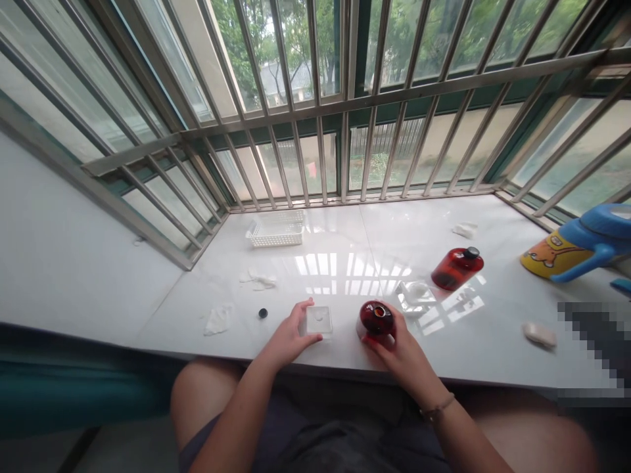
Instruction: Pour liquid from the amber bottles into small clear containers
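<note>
My right hand (394,338) is wrapped round a dark red bottle (372,318), which stands upright with its mouth uncapped. To its left, my left hand (293,335) has thumb and fingers on either side of a small clear square box (319,320) on the white ledge. A small round black cap (263,313) lies to the left of that hand. Beyond my right hand sits a second clear square box (415,297). Behind it is another red bottle (456,270) with a black cap on.
A white perforated basket (276,230) stands at the back left of the ledge (340,230). Crumpled white tissues (218,320) lie at the left. A blue and yellow bottle (566,253) and a pale wrapped lump (539,336) are at the right. Metal window bars (320,112) border the back.
</note>
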Demonstrator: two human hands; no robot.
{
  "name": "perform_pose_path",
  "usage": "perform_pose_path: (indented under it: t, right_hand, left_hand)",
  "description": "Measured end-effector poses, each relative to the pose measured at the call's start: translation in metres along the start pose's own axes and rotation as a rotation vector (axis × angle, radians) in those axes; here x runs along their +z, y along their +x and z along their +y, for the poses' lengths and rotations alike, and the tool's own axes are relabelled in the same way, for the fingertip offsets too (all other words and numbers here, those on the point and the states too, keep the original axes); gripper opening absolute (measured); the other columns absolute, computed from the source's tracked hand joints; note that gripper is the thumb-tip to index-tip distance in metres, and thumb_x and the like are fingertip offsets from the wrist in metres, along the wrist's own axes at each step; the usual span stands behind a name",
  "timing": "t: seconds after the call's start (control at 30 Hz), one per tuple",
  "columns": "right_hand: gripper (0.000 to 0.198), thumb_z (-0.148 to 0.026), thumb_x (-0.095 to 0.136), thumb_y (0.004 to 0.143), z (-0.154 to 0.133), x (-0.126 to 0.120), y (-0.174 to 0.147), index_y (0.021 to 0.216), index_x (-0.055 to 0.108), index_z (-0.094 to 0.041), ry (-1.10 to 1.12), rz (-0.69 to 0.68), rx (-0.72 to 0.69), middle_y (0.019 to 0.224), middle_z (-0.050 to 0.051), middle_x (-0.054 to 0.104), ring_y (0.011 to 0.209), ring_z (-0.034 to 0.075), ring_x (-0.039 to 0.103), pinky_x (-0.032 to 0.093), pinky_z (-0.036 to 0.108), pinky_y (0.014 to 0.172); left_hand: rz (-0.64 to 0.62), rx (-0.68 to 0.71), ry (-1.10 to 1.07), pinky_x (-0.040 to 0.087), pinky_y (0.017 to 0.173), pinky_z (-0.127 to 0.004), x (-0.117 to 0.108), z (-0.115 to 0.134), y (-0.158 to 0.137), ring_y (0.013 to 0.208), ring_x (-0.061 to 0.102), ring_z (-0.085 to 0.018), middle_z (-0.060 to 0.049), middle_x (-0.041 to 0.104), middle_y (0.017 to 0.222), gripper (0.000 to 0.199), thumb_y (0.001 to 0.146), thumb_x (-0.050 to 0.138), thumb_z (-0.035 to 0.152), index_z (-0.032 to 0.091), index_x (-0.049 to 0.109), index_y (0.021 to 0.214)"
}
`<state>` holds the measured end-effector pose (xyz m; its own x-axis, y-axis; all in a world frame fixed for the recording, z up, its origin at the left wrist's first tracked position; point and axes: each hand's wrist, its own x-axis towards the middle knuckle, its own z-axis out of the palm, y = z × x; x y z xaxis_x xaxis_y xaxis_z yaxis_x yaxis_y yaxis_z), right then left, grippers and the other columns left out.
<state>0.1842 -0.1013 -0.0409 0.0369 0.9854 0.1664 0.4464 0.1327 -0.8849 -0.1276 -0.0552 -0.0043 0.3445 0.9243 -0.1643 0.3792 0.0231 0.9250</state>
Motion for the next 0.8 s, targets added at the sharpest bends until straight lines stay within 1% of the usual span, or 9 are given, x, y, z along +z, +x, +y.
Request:
perform_pose_path:
  t: [0.1, 0.17, 0.23, 0.3, 0.4, 0.5, 0.63, 0.73, 0.8]
  right_hand:
    - [0.087, -0.058, 0.078, 0.093, 0.002, -0.005, -0.004, 0.163, 0.035, -0.030, -0.022, -0.010, -0.003, 0.158, 0.016, 0.058, 0.142, 0.036, 0.062, 0.051, 0.060, 0.119]
    - [0.093, -0.058, 0.079, 0.092, 0.003, -0.012, -0.008, 0.167, 0.031, -0.031, -0.065, 0.008, -0.043, 0.163, 0.016, 0.052, 0.147, 0.038, 0.057, 0.049, 0.062, 0.122]
    - [0.097, -0.059, 0.080, 0.092, 0.002, -0.022, -0.014, 0.170, 0.029, -0.031, -0.120, 0.056, -0.103, 0.168, 0.017, 0.046, 0.151, 0.040, 0.052, 0.048, 0.064, 0.122]
    - [0.098, -0.060, 0.080, 0.092, -0.001, -0.036, -0.023, 0.170, 0.030, -0.030, -0.171, 0.117, -0.147, 0.168, 0.017, 0.046, 0.150, 0.041, 0.053, 0.052, 0.064, 0.119]
    - [0.084, -0.059, 0.076, 0.096, -0.012, -0.055, -0.038, 0.166, 0.040, -0.029, -0.262, 0.225, -0.201, 0.159, 0.015, 0.055, 0.140, 0.040, 0.060, 0.058, 0.061, 0.112]
    - [0.064, -0.051, 0.069, 0.102, -0.028, -0.068, -0.050, 0.160, 0.051, -0.030, -0.355, 0.311, -0.283, 0.148, 0.013, 0.064, 0.133, 0.039, 0.065, 0.057, 0.062, 0.112]
    - [0.052, -0.043, 0.066, 0.105, -0.048, -0.069, -0.057, 0.154, 0.057, -0.031, -0.395, 0.348, -0.357, 0.141, 0.012, 0.068, 0.129, 0.038, 0.067, 0.056, 0.061, 0.109]
    - [0.047, -0.038, 0.064, 0.106, -0.057, -0.064, -0.057, 0.152, 0.058, -0.031, -0.390, 0.339, -0.364, 0.140, 0.011, 0.069, 0.128, 0.037, 0.068, 0.059, 0.058, 0.105]
    - [0.042, -0.034, 0.063, 0.106, -0.061, -0.059, -0.057, 0.148, 0.062, -0.032, -0.380, 0.324, -0.378, 0.138, 0.010, 0.069, 0.125, 0.036, 0.069, 0.061, 0.057, 0.103]
  left_hand:
    - [0.014, -0.027, 0.090, 0.042, 0.128, -0.055, -0.006, 0.006, 0.000, 0.157, 0.049, -0.036, -0.015, 0.055, 0.166, 0.086, 0.084, 0.089, 0.035, 0.031, 0.049, 0.159]
    - [0.018, -0.042, 0.160, 0.039, 0.130, -0.056, -0.012, 0.010, -0.002, 0.158, 0.047, -0.039, -0.014, 0.053, 0.168, 0.098, 0.076, 0.095, 0.037, 0.033, 0.048, 0.162]
    - [0.037, -0.053, 0.234, 0.037, 0.131, -0.057, -0.024, 0.012, -0.005, 0.160, 0.043, -0.042, -0.013, 0.048, 0.171, 0.110, 0.068, 0.100, 0.043, 0.034, 0.047, 0.164]
    - [0.095, -0.041, 0.296, 0.036, 0.132, -0.057, -0.041, 0.010, -0.007, 0.161, 0.042, -0.042, -0.013, 0.045, 0.173, 0.109, 0.070, 0.098, 0.050, 0.033, 0.047, 0.165]
    - [0.229, 0.024, 0.406, 0.035, 0.132, -0.056, -0.071, -0.004, -0.008, 0.159, 0.045, -0.039, -0.015, 0.051, 0.169, 0.093, 0.078, 0.092, 0.051, 0.027, 0.053, 0.159]
    - [0.331, 0.042, 0.573, 0.036, 0.131, -0.055, -0.094, -0.022, -0.007, 0.152, 0.052, -0.037, -0.015, 0.061, 0.159, 0.072, 0.078, 0.090, 0.040, 0.024, 0.065, 0.143]
    - [0.402, -0.020, 0.647, 0.046, 0.121, -0.056, -0.101, -0.036, -0.006, 0.130, 0.065, -0.037, -0.016, 0.075, 0.132, 0.035, 0.085, 0.072, 0.024, 0.019, 0.075, 0.120]
    - [0.414, -0.038, 0.609, 0.051, 0.114, -0.056, -0.102, -0.036, -0.005, 0.117, 0.069, -0.037, -0.014, 0.078, 0.114, 0.021, 0.086, 0.068, 0.024, 0.019, 0.077, 0.104]
    - [0.433, -0.058, 0.566, 0.054, 0.110, -0.056, -0.101, -0.032, -0.005, 0.111, 0.072, -0.036, -0.013, 0.078, 0.109, 0.018, 0.085, 0.070, 0.029, 0.020, 0.076, 0.099]
